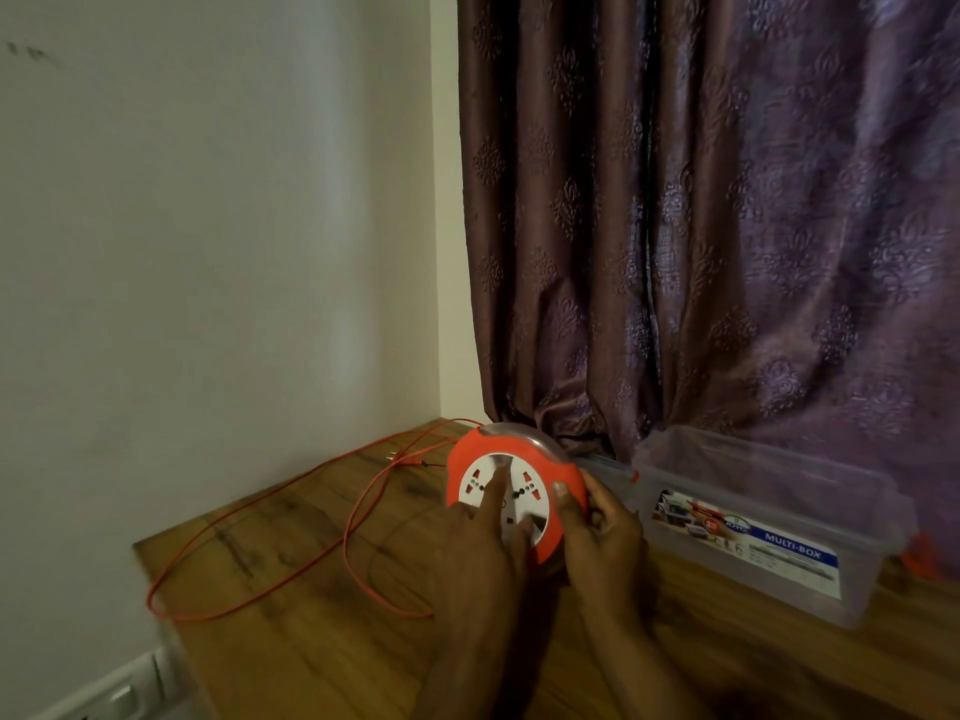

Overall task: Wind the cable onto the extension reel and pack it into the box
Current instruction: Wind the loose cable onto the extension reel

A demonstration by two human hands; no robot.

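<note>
Reel tilted; right hand grip curled round rim, left hand forefinger extended on face

On the table, cable left of reel, box right.

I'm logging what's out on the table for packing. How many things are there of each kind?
Extension reel: 1
Orange cable, loose on the table: 1
Clear plastic box: 1
Total: 3
</note>
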